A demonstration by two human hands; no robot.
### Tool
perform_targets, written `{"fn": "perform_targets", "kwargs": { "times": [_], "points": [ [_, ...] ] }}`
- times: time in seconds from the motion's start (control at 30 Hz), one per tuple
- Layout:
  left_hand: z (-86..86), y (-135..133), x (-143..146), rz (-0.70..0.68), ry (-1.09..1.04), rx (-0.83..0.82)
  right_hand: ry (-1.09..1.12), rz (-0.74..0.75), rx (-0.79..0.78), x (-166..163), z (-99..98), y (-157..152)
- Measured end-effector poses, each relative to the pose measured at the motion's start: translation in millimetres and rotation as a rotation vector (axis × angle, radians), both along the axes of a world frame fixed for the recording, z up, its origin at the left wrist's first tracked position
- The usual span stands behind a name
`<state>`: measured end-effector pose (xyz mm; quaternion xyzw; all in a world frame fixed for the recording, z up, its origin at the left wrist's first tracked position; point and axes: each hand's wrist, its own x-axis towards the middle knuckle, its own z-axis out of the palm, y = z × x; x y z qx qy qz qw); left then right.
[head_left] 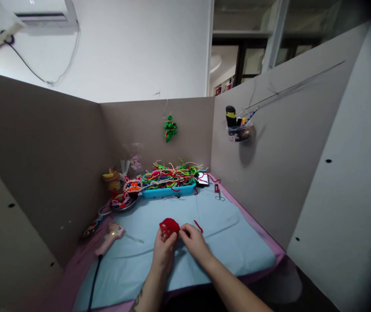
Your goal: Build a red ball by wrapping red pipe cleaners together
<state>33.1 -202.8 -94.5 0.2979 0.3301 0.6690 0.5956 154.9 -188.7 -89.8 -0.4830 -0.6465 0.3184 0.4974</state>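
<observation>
My left hand (165, 247) is closed around a rounded red fuzzy pipe-cleaner piece (170, 226), holding it above the middle of the blue cloth. At that piece's right edge, the thumb and fingers of my right hand (192, 238) are pinched together; the exact bit between the fingertips is too small to make out clearly. A short red pipe cleaner (198, 225) lies on the cloth just beyond my right hand. Off to the left rests a pink hot glue gun (110, 238) with a small green light, a clear stick at one end and a black cord running toward me.
A blue tray (169, 191) heaped with colourful pipe cleaners stands at the back. Left of it are a bowl (124, 207) of finished pieces and an orange-pink ornament (132, 185). Small scissors (219, 196) lie back right. Grey panels (159, 125) enclose the table; a tool cup (237, 133) hangs right.
</observation>
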Motion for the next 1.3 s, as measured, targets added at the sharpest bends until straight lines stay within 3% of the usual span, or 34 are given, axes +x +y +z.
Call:
{"fn": "perform_targets", "kwargs": {
  "times": [0.23,0.37,0.5,0.6,0.8,1.3],
  "points": [
    [-5.5,3,-3,0.056,0.092,0.007,0.057,0.026,0.000,4,-3.0,4],
    [6.0,-2,-4,-0.054,0.053,0.012,0.246,-0.031,-0.124,15,-0.7,14],
    [16.2,-5,-6,-0.276,0.009,0.040,0.491,0.265,-0.337,20,7.5,16],
    [16.0,-6,-7,-0.331,0.005,0.042,0.610,0.370,-0.399,15,9.6,12],
    [6.0,-7,-5,-0.225,0.030,-0.038,0.615,0.287,-0.338,10,1.0,9],
    [-0.1,-3,-4,0.021,0.225,0.008,0.494,0.276,-0.219,5,-2.5,8]
  ]
}}
